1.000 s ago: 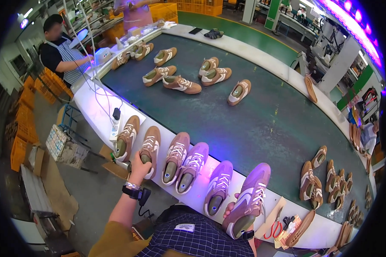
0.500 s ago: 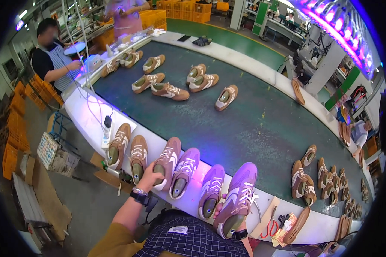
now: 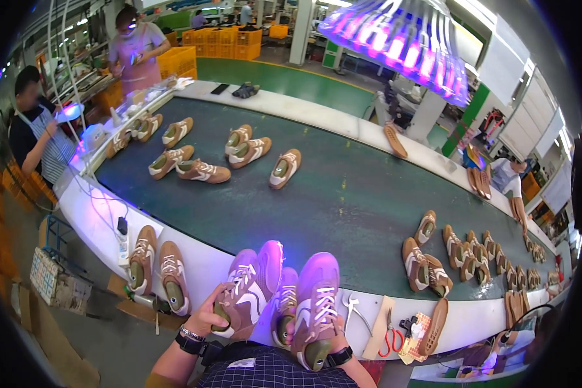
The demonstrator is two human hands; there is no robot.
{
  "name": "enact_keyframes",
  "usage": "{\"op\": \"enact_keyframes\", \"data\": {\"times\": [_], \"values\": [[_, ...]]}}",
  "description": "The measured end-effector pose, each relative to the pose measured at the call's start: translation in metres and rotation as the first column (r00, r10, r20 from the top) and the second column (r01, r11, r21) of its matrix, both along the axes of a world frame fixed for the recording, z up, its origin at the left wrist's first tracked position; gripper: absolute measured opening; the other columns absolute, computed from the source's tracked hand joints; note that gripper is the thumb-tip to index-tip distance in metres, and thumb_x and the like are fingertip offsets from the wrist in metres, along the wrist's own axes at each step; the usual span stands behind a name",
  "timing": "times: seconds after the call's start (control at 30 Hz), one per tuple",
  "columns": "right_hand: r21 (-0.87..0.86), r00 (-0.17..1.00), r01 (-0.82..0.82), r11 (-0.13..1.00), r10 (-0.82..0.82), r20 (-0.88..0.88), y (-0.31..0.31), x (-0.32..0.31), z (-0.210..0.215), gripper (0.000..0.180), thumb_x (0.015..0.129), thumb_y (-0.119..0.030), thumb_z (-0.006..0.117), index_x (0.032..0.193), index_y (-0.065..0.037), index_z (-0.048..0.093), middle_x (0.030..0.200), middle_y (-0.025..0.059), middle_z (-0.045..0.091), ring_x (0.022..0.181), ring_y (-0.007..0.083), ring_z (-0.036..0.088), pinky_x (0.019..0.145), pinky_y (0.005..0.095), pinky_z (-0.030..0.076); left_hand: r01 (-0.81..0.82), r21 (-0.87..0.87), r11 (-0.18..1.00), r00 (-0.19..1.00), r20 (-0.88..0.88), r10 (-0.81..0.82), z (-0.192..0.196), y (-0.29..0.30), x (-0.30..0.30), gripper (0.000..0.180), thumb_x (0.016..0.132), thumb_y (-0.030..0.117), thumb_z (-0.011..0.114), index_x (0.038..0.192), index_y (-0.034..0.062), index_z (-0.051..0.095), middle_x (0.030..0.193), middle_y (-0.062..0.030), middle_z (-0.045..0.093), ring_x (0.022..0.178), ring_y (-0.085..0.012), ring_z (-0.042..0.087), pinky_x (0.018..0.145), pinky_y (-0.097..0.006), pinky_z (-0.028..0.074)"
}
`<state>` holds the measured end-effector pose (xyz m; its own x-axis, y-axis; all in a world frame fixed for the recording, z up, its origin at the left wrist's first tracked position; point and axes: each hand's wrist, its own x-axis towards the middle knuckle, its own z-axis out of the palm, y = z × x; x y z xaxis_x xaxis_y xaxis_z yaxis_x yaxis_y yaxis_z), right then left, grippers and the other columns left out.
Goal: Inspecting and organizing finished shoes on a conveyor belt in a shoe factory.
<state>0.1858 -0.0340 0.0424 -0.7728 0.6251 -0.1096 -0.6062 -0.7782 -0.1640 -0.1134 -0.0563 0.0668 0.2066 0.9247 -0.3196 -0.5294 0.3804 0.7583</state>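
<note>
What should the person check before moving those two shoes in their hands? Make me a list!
1. Left hand grips the left shoe by its heel: ok.
2. Right hand holds the right shoe: ok, though the hand is mostly hidden behind it.
3. Third shoe between them, touching both: not ok, it could get knocked.
4. Scissors and pliers lie apart from the hands: ok.
5. Laces tied: cannot tell.

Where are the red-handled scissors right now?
In the head view, the red-handled scissors lie on the white table edge at the person's right, between a pale strip and a brown sole, just right of the right hand.
</note>
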Motion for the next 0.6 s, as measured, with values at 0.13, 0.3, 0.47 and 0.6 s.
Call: {"op": "enact_keyframes", "data": {"times": [0.13, 0.3, 0.47, 0.6], "values": [[0.007, 0.998, -0.025, 1.0, 0.025, -0.065, 0.0, 0.003, 0.015, 0.096, 0.062, -0.049, 0.07, 0.133, 0.003, 0.031, 0.115, 0.0265, 0.053, 0.101, 0.0371, 0.058, 0.09, 0.0457, 0.046, 0.08, 0.095, 0.992, 0.996, -0.04, -0.077, -0.005, 0.009, 0.016, 0.089, 0.046, 0.003, 0.062, 0.132, 0.0044, 0.038, 0.123, -0.0052, 0.046, 0.111, -0.0176, 0.045, 0.094, -0.026, 0.034], [-0.024, 0.997, -0.025, 0.999, 0.027, 0.075, -0.011, 0.016, -0.014, 0.095, 0.064, -0.057, 0.064, 0.132, 0.002, 0.034, 0.114, 0.0287, 0.051, 0.1, 0.0418, 0.056, 0.09, 0.0499, 0.044, 0.101, 0.046, 0.994, 0.993, -0.069, -0.098, 0.0, 0.005, 0.024, 0.089, 0.047, 0.005, 0.062, 0.132, 0.0039, 0.038, 0.124, -0.0058, 0.045, 0.113, -0.0179, 0.043, 0.096, -0.026, 0.032], [-0.015, 0.989, 0.055, 0.998, -0.052, 0.137, -0.015, 0.023, -0.017, 0.093, 0.066, -0.066, 0.053, 0.132, -0.002, 0.035, 0.107, 0.0278, 0.052, 0.095, 0.0441, 0.056, 0.085, 0.0532, 0.045, 0.059, 0.189, 0.98, 0.977, -0.212, -0.018, -0.008, 0.011, 0.03, 0.086, 0.051, 0.007, 0.06, 0.133, 0.0024, 0.036, 0.124, -0.0061, 0.045, 0.117, -0.0176, 0.041, 0.1, -0.027, 0.03], [-0.032, 0.959, 0.15, 0.988, -0.137, 0.247, -0.019, 0.025, -0.002, 0.087, 0.07, -0.072, 0.041, 0.127, -0.006, 0.041, 0.093, 0.027, 0.055, 0.084, 0.0468, 0.056, 0.073, 0.0582, 0.047, -0.126, 0.243, 0.962, 0.966, -0.192, 0.175, -0.002, 0.008, 0.02, 0.078, 0.056, 0.009, 0.059, 0.13, 0.0026, 0.038, 0.123, -0.0066, 0.046, 0.115, -0.0178, 0.043, 0.1, -0.028, 0.031]]}}
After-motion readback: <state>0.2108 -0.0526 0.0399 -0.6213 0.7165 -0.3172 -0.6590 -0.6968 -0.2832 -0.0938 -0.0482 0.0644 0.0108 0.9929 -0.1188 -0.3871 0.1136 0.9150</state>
